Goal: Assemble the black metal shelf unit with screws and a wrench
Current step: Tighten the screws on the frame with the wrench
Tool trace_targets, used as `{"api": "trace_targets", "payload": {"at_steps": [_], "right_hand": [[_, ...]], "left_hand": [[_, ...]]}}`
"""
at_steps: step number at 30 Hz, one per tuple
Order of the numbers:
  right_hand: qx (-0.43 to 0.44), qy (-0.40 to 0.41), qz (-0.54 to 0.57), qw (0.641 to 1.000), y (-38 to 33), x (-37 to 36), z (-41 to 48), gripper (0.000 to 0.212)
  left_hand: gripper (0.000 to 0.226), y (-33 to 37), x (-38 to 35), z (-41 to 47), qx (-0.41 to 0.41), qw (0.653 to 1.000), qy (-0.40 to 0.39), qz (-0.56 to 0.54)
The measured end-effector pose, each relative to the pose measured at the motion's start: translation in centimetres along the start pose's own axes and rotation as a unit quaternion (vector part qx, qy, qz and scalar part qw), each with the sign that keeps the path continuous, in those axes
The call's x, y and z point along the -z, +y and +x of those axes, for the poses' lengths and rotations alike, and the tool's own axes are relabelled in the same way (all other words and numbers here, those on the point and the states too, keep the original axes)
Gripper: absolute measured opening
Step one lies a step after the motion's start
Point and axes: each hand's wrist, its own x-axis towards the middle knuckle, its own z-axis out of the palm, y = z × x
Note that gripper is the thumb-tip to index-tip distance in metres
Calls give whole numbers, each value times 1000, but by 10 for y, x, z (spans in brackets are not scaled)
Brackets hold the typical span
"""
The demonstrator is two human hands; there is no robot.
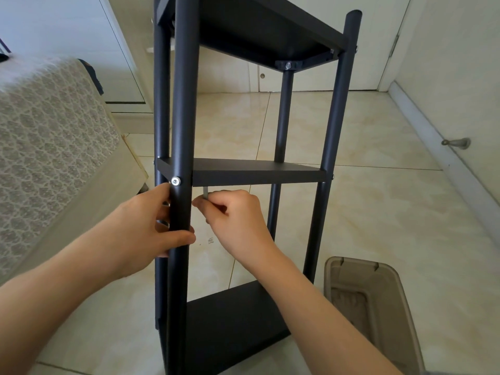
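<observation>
The black metal shelf unit (257,173) stands upright on the tiled floor, with several black posts and three boards. A silver screw (176,181) sits in the near front post (181,131) at the middle board. My left hand (146,223) grips that post just below the screw, thumb across its front. My right hand (232,217) is just right of the post under the middle board and pinches a small silver wrench (205,193), whose end points up toward the board's underside.
A sofa with a patterned cover (54,147) stands close on the left. A beige plastic bin (373,307) sits on the floor at the lower right. White cabinet doors and a wall with a door stopper (457,142) lie behind and right.
</observation>
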Motion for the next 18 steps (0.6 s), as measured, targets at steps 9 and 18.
{"api": "trace_targets", "payload": {"at_steps": [9, 18], "right_hand": [[-1, 10, 25, 1000, 1, -3, 1, 27], [50, 118, 51, 990, 12, -27, 5, 22]], "left_hand": [[44, 3, 1, 0, 1, 1000, -2, -1], [44, 1, 0, 0, -7, 1000, 3, -11]]}}
